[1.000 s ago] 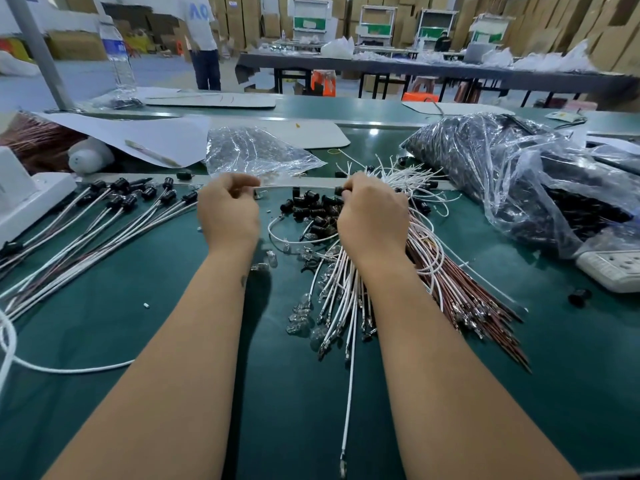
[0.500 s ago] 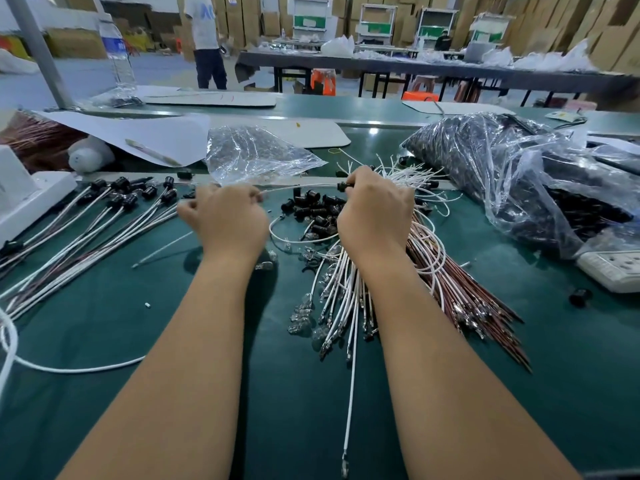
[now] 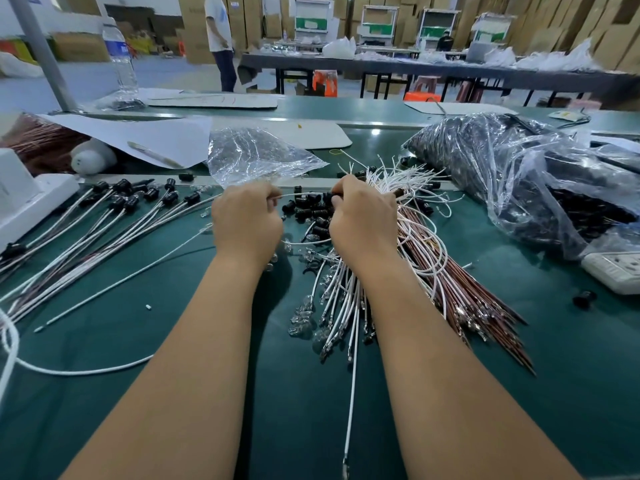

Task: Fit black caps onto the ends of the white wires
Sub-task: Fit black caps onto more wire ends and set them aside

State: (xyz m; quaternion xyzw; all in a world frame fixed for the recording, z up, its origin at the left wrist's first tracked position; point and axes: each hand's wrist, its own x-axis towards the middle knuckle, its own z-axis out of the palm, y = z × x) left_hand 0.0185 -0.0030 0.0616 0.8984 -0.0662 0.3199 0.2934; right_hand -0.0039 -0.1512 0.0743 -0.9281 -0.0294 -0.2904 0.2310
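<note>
Green matting covers the bench [image 3: 571, 393], with cardboard boxes stacked in the hall behind. Both hands are curled: the left hand [image 3: 246, 223] pinches a white wire [image 3: 304, 194] that runs across to the right hand [image 3: 363, 220], which pinches a black cap [image 3: 337, 196] at the wire's end. Loose black caps [image 3: 308, 207] lie between the hands; capped wires [image 3: 114, 216] fan out on the left.

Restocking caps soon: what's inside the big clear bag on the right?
The big clear bag holds a dense mass of small black parts, likely caps; crinkled, glary plastic hides their detail and the bag's bottom.
</note>
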